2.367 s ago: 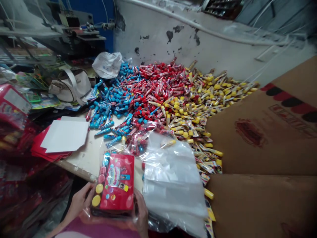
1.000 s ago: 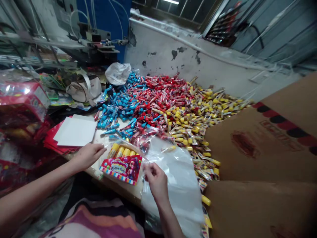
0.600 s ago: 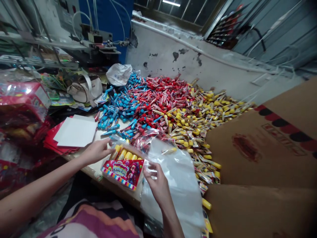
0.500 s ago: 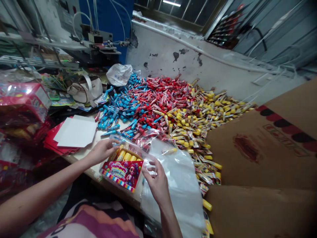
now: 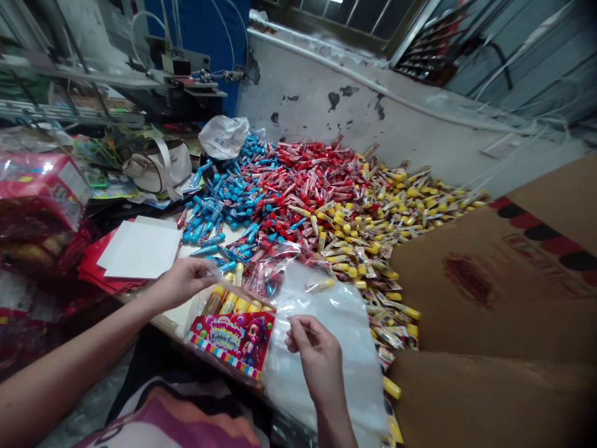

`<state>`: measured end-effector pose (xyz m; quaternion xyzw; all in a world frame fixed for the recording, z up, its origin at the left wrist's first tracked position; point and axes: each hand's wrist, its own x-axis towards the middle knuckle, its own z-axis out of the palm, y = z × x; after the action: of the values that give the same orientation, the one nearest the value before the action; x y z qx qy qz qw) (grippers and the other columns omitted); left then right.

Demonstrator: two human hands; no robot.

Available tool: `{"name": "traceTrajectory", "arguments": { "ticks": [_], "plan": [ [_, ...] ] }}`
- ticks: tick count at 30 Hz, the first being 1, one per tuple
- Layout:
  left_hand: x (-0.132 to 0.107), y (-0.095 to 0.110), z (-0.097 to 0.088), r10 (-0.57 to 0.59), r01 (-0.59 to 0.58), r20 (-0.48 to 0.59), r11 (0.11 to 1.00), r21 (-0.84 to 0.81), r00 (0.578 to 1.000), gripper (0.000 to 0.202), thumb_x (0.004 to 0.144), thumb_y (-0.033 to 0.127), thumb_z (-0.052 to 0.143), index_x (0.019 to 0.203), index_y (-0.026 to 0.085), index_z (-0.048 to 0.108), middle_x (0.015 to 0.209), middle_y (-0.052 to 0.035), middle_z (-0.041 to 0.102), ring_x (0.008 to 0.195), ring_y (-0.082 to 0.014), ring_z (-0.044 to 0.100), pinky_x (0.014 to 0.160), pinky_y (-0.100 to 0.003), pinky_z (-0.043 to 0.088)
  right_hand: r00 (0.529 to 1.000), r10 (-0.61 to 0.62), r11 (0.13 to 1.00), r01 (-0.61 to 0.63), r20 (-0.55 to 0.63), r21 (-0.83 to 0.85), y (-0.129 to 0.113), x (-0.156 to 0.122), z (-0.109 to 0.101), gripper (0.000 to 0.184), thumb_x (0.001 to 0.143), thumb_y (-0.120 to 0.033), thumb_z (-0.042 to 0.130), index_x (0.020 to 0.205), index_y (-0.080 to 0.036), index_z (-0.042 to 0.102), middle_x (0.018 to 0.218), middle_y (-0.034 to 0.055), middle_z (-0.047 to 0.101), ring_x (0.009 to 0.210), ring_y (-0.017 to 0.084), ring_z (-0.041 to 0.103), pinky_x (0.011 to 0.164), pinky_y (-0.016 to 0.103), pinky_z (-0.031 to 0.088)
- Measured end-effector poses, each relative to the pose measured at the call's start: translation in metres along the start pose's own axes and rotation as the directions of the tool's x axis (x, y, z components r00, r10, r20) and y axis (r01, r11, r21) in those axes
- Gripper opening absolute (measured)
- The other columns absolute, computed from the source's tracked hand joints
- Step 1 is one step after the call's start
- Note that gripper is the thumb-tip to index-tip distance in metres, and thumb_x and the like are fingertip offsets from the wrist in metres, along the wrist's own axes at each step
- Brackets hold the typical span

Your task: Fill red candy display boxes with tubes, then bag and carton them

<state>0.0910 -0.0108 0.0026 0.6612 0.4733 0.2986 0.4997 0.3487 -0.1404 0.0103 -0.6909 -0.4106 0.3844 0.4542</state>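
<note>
The Bubble Gum box (image 5: 232,338) lies just below and right of the left hand (image 5: 181,285), which pinches its clear plastic bag (image 5: 224,280), and left of the right hand (image 5: 318,353), loosely curled, its grip unclear.

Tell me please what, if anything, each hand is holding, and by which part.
The left hand appears to pinch the upper edge of the clear bag around the gum box. Whether the right hand grips it cannot be told.
</note>
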Motion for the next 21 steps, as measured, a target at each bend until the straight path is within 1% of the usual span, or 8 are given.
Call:
{"name": "traceTrajectory", "arguments": {
  "ticks": [3,7,9,11,13,14,17,21],
  "plan": [
    [0.01,-0.003,0.003,-0.017,0.017,0.0,0.999,-0.052,1.0,0.02,0.063,0.035,0.074,0.065,0.016,0.067,0.047,0.0064,0.04,0.047,-0.009,0.035,0.046,-0.02,0.025,1.0,-0.024,0.993,0.025,0.016,-0.116,0.01,0.007,-0.001,0.036,0.081,-0.052,0.059,0.076,-0.017,0.066,0.065,0.0028,0.066,0.059,0.017,0.062,0.057,0.027,0.052],
    [0.009,0.002,-0.003,-0.079,0.088,0.042,0.952,-0.293,0.996,0.031,0.058,0.033,0.08,0.066,0.017,0.055,0.055,0.0076,0.04,0.051,-0.0081,0.036,0.048,-0.019,0.026,0.959,-0.262,0.921,0.217,-0.104,-0.325,0.001,0.009,-0.004,0.035,0.082,-0.047,0.059,0.1,-0.018,0.066,0.095,0.0082,0.071,0.084,0.022,0.067,0.075,0.033,0.055],
    [0.005,0.006,-0.006,-0.101,0.111,0.046,0.92,-0.376,0.994,0.036,0.057,0.033,0.081,0.067,0.017,0.051,0.058,0.0077,0.042,0.053,-0.0076,0.036,0.049,-0.018,0.027,0.873,-0.474,0.8,0.374,-0.112,-0.469,-0.016,0.01,0.003,0.037,0.084,-0.044,0.06,0.112,-0.02,0.063,0.105,0.0094,0.069,0.094,0.023,0.065,0.084,0.037,0.052],
    [0.001,0.01,-0.006,-0.098,0.098,0.02,0.907,-0.411,0.995,0.039,0.057,0.034,0.082,0.068,0.017,0.048,0.059,0.0081,0.041,0.054,-0.0071,0.036,0.051,-0.018,0.028,0.747,-0.664,0.615,0.538,-0.012,-0.577,-0.037,0.012,0.02,0.036,0.087,-0.04,0.059,0.117,-0.021,0.061,0.109,0.0099,0.068,0.102,0.024,0.062,0.091,0.04,0.047],
    [-0.001,0.011,-0.003,-0.076,0.058,-0.029,0.912,-0.407,0.997,0.041,0.058,0.035,0.081,0.067,0.017,0.046,0.059,0.0085,0.04,0.054,-0.0068,0.034,0.051,-0.018,0.028,0.653,-0.747,0.463,0.648,0.128,-0.605,-0.056,0.018,0.045,0.038,0.088,-0.038,0.059,0.122,-0.02,0.059,0.112,0.0107,0.067,0.109,0.026,0.058,0.097,0.043,0.042],
    [-0.002,0.012,-0.001,-0.057,0.03,-0.057,0.918,-0.395,0.997,0.041,0.059,0.036,0.081,0.067,0.017,0.045,0.058,0.0086,0.039,0.054,-0.0067,0.034,0.051,-0.018,0.027,0.636,-0.747,0.427,0.681,0.191,-0.595,-0.063,0.022,0.059,0.039,0.088,-0.037,0.059,0.123,-0.02,0.059,0.113,0.0109,0.067,0.111,0.026,0.057,0.099,0.044,0.039],
    [-0.003,0.012,0.002,0.007,-0.054,-0.138,0.94,-0.336,0.99,0.043,0.059,0.038,0.081,0.064,0.017,0.044,0.057,0.0088,0.038,0.052,-0.0062,0.031,0.049,-0.018,0.024,0.662,-0.667,0.469,0.729,0.342,-0.498,-0.078,0.037,0.091,0.021,0.089,-0.031,0.059,0.106,-0.022,0.067,0.098,0.0066,0.071,0.099,0.023,0.061,0.097,0.042,0.039],
    [-0.009,0.008,-0.003,-0.015,-0.035,-0.16,0.95,-0.309,0.987,0.036,0.061,0.039,0.079,0.068,0.016,0.052,0.055,0.0085,0.039,0.051,-0.0071,0.033,0.048,-0.02,0.025,0.728,-0.541,0.659,0.678,0.421,-0.326,-0.082,0.054,0.102,0.016,0.088,-0.026,0.058,0.076,-0.022,0.068,0.074,0.0,0.069,0.075,0.016,0.062,0.079,0.031,0.045]
  ]
}}
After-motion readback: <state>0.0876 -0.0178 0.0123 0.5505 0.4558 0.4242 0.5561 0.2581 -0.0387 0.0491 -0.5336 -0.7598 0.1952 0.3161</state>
